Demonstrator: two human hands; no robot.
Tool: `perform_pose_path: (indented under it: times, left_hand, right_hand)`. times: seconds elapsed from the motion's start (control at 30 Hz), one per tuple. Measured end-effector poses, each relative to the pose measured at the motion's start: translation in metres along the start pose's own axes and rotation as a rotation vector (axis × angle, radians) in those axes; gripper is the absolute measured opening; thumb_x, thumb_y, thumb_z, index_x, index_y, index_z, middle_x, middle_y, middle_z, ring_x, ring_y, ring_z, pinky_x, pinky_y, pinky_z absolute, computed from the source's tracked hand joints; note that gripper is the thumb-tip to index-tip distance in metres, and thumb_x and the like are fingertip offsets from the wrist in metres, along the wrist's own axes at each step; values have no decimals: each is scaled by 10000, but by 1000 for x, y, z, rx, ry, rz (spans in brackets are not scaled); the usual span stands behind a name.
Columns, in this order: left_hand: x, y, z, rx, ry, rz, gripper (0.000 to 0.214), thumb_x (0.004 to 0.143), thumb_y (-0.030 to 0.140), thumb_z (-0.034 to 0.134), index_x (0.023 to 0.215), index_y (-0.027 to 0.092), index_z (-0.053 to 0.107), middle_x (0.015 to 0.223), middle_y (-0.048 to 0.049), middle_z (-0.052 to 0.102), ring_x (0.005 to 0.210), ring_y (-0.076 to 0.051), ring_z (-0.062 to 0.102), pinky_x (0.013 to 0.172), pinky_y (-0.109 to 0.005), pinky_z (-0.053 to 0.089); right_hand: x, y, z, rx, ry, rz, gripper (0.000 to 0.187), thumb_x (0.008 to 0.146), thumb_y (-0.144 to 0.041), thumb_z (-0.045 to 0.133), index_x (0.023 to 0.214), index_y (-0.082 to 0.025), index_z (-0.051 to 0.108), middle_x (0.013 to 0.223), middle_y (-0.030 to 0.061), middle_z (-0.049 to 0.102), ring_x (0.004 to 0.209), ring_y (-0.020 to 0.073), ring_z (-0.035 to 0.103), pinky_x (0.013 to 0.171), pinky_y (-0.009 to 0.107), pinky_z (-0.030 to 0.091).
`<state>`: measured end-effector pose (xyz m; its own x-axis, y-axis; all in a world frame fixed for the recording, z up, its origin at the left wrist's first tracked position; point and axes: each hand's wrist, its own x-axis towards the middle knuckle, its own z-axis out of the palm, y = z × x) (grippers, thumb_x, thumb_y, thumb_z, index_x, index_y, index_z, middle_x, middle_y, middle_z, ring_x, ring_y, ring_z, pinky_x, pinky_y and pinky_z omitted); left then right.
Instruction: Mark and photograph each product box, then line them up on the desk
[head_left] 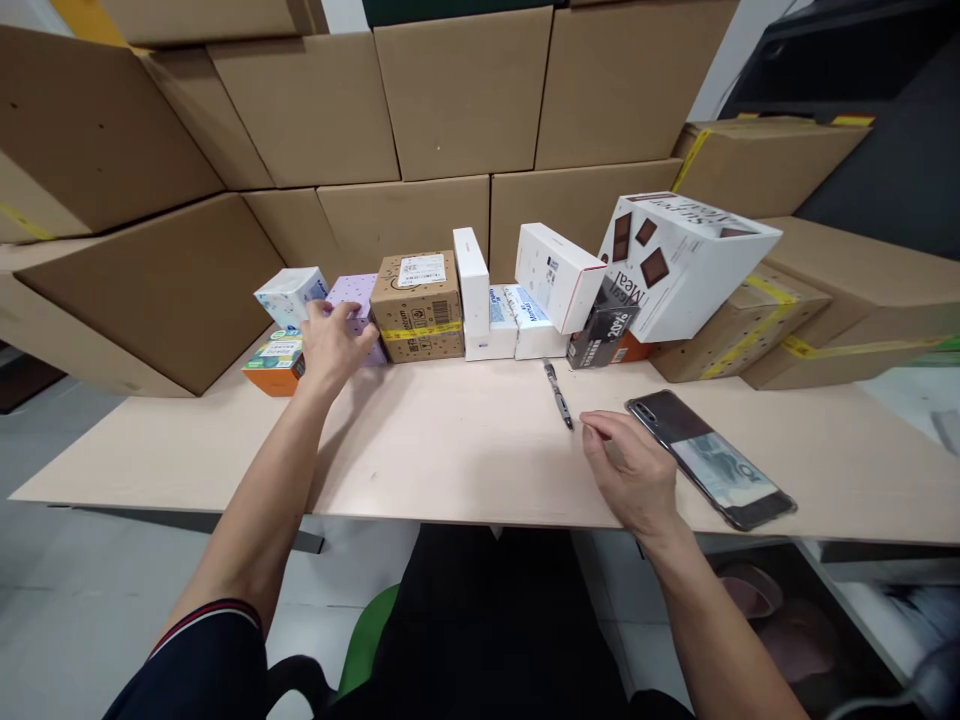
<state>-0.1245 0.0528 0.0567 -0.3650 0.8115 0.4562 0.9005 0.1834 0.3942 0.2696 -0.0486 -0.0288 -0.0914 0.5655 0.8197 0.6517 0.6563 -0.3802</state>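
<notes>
Left hand: stretched to the far left, fingers (334, 345) spread over the purple box; whether the box is actually gripped cannot be told, since its near face is partly covered.
Purple box (351, 290): stood in the far row on the counter (435, 450), just left of the brown carton (416, 300), which is crossed by yellow tape.
Blue-and-white box (289, 292): placed left of the purple box, above the orange-and-green box (274, 368).
Right hand (630, 470): held over the near right of the counter, loosely clenched, thumb drawn in toward the forefinger.
Pen (558, 395): laid between the row and the right hand, slanted.
Phone (712, 458): laid just right of the right hand.
White boxes: one (471, 295) stood upright beside the brown carton, another (559, 275) tilted farther right.
Large white carton (682, 260): tilted at the far right, printed with chocolate squares.
</notes>
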Motion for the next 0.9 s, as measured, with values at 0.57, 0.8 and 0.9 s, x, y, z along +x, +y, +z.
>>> perform_pose_path:
  times: [0.57,0.8,0.9]
  left_hand:
    - [-141,10,-108,-154,-65,521,458,819,355,727,1267,303,651,1317,-95,517,1287,-347,574,1095,-563,540]
    - [-69,6,-18,-793,-534,679,871,762,418,846,1526,353,433,1562,-136,368,1485,-373,415,1216,-583,431]
    - [-52,3,3,-922,-667,592,1137,719,497,895,1636,398,231,1667,-155,303,1513,-406,405,1226,-643,381]
  right_hand:
    - [6,-7,6,30,-56,-41,160,972,-164,585,1023,-208,730,944,85,795,835,202,763,755,325,624]
    - [61,-5,17,114,-430,260,361,964,-212,484,1245,-170,707,1137,145,786,912,264,765,842,426,615]
    - [87,0,26,348,-578,541,379,1028,-343,437,1241,-183,707,1095,144,783,754,228,752,705,397,625]
